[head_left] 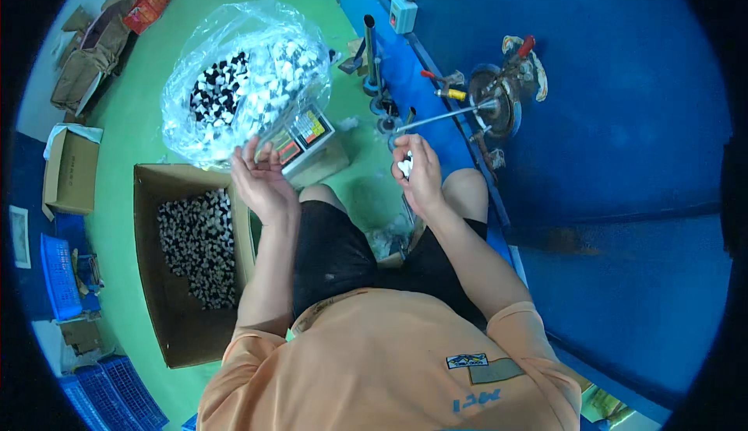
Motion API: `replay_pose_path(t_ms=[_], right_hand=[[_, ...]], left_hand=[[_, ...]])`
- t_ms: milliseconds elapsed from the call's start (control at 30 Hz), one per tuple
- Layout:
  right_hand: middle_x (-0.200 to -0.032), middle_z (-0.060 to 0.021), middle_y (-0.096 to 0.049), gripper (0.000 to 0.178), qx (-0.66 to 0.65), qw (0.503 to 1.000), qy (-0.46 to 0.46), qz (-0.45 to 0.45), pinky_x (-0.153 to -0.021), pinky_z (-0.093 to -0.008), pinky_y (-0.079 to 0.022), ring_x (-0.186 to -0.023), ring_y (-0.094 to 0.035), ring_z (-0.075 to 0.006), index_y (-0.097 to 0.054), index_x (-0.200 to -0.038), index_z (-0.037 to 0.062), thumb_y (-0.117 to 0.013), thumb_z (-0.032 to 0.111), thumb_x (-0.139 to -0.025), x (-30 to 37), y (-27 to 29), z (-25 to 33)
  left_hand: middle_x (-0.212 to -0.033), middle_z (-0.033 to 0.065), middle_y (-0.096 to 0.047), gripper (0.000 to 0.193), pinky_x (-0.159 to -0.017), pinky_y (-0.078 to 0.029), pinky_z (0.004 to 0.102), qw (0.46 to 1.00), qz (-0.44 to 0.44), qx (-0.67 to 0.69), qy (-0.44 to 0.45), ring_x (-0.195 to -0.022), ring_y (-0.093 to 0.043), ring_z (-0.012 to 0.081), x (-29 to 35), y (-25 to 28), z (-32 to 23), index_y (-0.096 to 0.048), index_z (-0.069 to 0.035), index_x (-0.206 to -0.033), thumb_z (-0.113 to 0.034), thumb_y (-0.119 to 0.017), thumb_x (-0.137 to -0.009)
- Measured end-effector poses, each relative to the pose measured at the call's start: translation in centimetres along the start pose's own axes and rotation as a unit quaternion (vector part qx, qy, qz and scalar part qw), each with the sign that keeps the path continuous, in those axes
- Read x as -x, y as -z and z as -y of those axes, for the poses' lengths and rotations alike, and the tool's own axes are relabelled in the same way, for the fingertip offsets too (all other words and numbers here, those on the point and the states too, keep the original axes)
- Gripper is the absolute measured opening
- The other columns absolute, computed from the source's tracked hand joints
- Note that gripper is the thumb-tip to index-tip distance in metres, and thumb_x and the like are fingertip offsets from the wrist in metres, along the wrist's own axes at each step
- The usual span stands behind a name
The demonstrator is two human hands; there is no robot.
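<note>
My right hand (421, 175) is closed round a few small white pieces (406, 165) with a dark spot among them; their exact kind is too small to tell. My left hand (263, 183) is raised with its fingers apart and slightly curled, nothing visible in it. Just beyond it, a large clear plastic bag (178, 80) stands open, holding many small black and white pieces (218, 88). On my left a cardboard box (167, 318) holds a heap of similar pieces (199, 244).
A pale device with a coloured label panel (308, 137) stands beside the bag. To my right is a blue work surface (615, 143) with a round metal fixture (495, 100) and red-handled clamp (527, 46). A grey switch box (403, 15) sits at its edge. Blue crates (61, 275) line the left.
</note>
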State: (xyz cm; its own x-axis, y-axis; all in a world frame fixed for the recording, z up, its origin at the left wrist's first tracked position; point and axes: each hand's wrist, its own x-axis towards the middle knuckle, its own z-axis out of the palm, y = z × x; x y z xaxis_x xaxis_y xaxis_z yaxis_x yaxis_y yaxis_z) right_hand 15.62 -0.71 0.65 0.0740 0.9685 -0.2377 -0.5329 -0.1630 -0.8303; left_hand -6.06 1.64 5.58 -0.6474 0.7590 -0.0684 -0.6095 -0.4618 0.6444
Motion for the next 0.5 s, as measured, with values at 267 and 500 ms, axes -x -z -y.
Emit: replay_pose_path(t_ms=[267, 500], right_hand=[[-0.08, -0.0022, -0.054, 0.024, 0.068, 0.994, 0.091, 0.002, -0.045, -0.0218, -0.032, -0.055, -0.044, -0.0088, -0.056, -0.103, 0.0078, -0.042, 0.027, -0.104, -1.0, -1.5, -2.6], [-0.079, -0.0023, -0.055, 0.02, 0.24, 0.959, 0.146, -0.047, -0.047, -0.0223, -0.035, -0.056, -0.045, -0.0089, -0.056, -0.102, 0.0062, -0.046, 0.024, -0.103, -1.3, -0.1, -2.8]], left_hand=[[-0.098, 0.0077, -0.063, 0.019, -0.074, -0.048, 0.024, 0.781, 0.427, -0.446, 0.096, -0.086, -0.058, 0.0126, 6.7, 1.4, 4.7, -0.063, -0.002, -0.106, -0.001, -0.064, -0.087], [-0.092, 0.0068, -0.062, 0.015, -0.069, -0.048, 0.0225, 0.814, 0.396, -0.392, 0.166, -0.077, -0.058, 0.0117, 5.4, 1.5, 7.7, -0.06, 0.0, -0.103, 0.0, -0.063, -0.088]])
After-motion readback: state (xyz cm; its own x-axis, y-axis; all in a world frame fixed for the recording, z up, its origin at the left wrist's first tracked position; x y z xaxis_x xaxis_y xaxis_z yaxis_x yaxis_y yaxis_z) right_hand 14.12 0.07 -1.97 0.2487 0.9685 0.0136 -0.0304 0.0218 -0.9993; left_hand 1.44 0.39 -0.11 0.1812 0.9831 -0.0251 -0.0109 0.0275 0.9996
